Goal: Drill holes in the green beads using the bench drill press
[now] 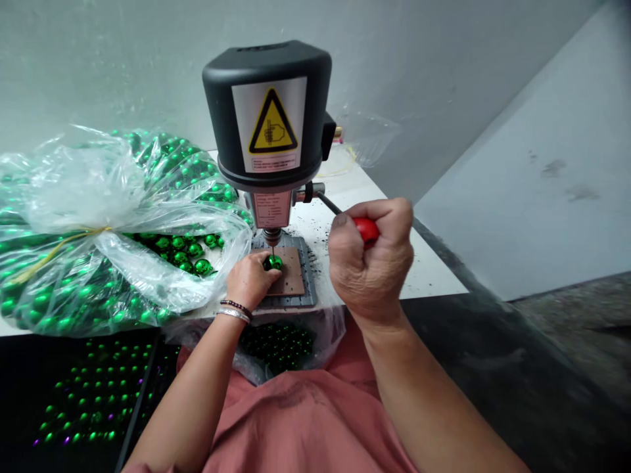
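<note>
Against a pale wall (419,39), the left hand (250,279) pinches a green ball (274,263) beneath the drill press (269,112), apparently steadying it — the right hand (372,263) grips the red-knobbed lever (365,231), seemingly for control.

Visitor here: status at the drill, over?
Left hand pinching green ball beneath drill bit. Right hand closed on red knob. Dark specks litter the tabletop.

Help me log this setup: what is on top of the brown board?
A shiny green ball, held by the left hand, under the drill bit. Ball and hand cover part of the brown board, so what lies beneath them cannot be seen.
</note>
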Tool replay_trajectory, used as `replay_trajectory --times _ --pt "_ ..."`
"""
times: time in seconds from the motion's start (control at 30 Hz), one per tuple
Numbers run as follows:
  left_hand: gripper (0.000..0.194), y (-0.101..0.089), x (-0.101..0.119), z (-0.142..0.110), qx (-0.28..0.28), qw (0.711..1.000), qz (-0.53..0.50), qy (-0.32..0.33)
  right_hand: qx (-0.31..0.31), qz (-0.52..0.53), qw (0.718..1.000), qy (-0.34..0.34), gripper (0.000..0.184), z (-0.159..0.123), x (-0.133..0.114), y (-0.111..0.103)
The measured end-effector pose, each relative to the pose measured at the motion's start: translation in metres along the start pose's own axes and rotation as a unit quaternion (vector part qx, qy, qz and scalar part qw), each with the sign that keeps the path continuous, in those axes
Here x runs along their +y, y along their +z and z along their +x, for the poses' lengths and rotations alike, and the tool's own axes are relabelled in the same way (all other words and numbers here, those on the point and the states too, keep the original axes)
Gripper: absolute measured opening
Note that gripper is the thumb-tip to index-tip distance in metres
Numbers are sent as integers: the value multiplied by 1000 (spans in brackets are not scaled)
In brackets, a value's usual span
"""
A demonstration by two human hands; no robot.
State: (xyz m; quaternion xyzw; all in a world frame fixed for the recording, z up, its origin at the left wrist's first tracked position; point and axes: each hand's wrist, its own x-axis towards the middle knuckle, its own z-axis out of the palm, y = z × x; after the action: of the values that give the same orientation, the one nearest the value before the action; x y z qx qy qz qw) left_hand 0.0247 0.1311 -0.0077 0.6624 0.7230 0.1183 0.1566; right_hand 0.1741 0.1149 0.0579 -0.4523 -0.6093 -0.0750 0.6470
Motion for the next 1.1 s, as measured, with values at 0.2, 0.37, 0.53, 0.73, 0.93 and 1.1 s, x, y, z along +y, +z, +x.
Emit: replay_trajectory --times 0.2,0.37,0.53,0.73,0.93,1.1 --pt "41 2 -2 1 6 1000 -12 8 29 2 1000 -3 6 -11 4 6" --pt "44 1 -2 1 3 1000 -22 3 43 11 999 9 6 -16 6 10" --pt "44 1 -3 0 0 1000 -25 2 48 46 998 18 8 -32 15 15" --pt "42 2 -4 1 10 1000 -18 16 52 87 994 42 6 -27 11 15" --pt "39 5 -9 -6 31 997 -65 30 23 55 996 74 17 39 -15 11" --pt "37 0 -16 -37 54 987 -139 64 2 55 994 96 18 50 -12 13"
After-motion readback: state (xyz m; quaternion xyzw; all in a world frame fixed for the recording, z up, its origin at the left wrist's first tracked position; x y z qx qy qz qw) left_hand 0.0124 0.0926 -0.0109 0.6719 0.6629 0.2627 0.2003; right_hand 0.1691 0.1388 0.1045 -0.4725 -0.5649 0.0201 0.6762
